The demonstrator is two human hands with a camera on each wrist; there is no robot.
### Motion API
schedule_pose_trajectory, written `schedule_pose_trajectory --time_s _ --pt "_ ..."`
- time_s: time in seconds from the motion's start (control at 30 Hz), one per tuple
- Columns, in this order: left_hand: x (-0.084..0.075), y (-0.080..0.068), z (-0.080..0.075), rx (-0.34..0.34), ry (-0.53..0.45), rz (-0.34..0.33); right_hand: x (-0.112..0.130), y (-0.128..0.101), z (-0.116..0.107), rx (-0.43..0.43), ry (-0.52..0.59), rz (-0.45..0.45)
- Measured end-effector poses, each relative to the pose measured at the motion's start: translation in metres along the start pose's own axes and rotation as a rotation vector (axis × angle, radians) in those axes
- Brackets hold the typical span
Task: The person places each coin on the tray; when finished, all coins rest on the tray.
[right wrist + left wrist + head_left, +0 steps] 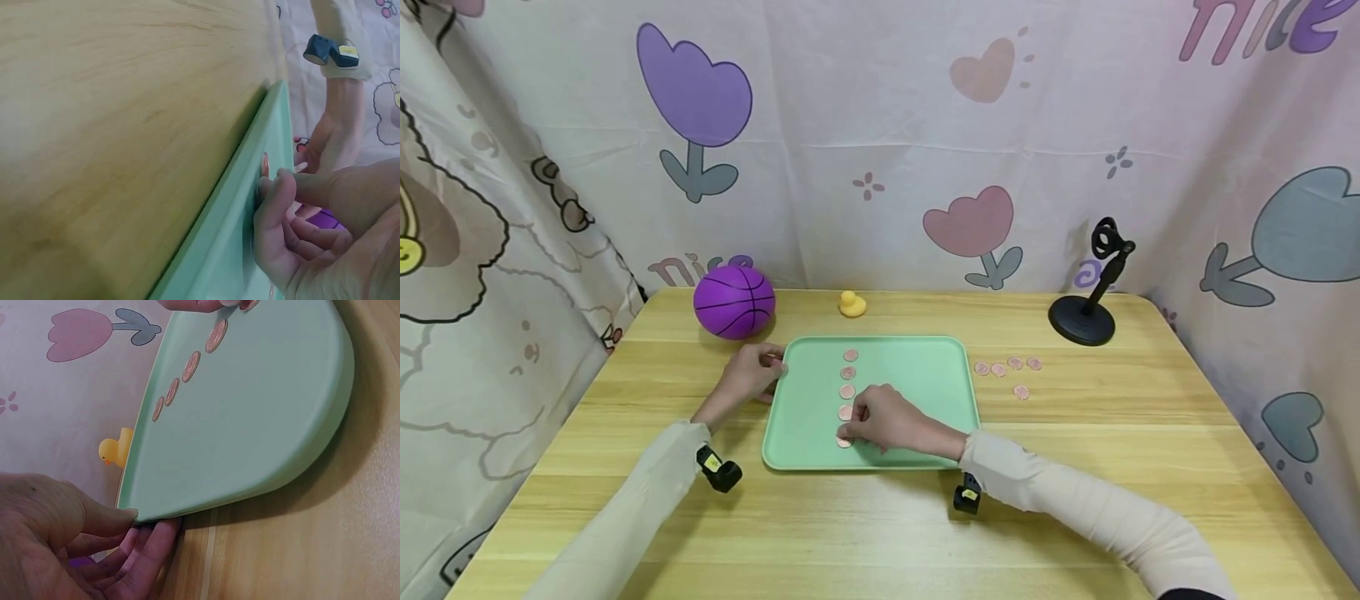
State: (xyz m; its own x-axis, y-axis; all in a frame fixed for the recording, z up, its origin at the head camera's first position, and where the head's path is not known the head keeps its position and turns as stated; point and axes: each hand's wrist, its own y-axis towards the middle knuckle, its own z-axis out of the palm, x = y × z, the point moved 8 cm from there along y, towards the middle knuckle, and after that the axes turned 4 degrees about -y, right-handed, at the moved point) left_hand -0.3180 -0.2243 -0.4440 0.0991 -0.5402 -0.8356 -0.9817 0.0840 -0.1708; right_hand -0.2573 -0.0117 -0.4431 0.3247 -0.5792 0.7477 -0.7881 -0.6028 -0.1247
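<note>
**Five coins lined up on a green tray, five more on the table**

Five pink coins run in a column down the mint-green tray (pixel 917 375): four coins lie free (pixel 847 372), and the nearest coin (pixel 844 440) sits under the fingertips of the right hand (pixel 880 421), whose curled thumb and fingers pinch it against the tray floor near the front edge. The left hand (pixel 747 375) rests at the tray's far-left corner, its fingers loosely bent and touching the rim, with the fingertips tucked under the edge in the left wrist view.

Five loose coins (pixel 1007 371) lie on the table to the right of the tray, four in a row and one just in front of them. One purple ball (pixel 733 302) sits at the back left, one small yellow duck (pixel 852 304) behind the tray, and one black stand (pixel 1086 312) at the back right.

All of it stands on a light wooden table (pixel 1075 500), enclosed by curtains (pixel 880 150) printed with tulips and hearts.
</note>
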Motion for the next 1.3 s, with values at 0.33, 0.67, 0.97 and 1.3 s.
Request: schedule_pose_trajectory --time_s 0.33,0.67,0.97,1.3 --pt "0.0 -0.003 0.0 -0.001 0.009 -0.001 -0.004 -0.001 -0.028 0.005 0.046 -0.022" --pt "0.003 -0.001 -0.002 -0.008 0.017 0.007 -0.021 -0.009 -0.087 -0.11 0.049 -0.05" --pt "0.003 0.001 -0.002 -0.002 0.006 0.013 -0.058 -0.024 -0.145 -0.239 0.04 -0.023" --pt "0.002 0.002 -0.002 -0.005 0.006 0.027 -0.112 -0.045 -0.197 -0.262 -0.205 -0.057"
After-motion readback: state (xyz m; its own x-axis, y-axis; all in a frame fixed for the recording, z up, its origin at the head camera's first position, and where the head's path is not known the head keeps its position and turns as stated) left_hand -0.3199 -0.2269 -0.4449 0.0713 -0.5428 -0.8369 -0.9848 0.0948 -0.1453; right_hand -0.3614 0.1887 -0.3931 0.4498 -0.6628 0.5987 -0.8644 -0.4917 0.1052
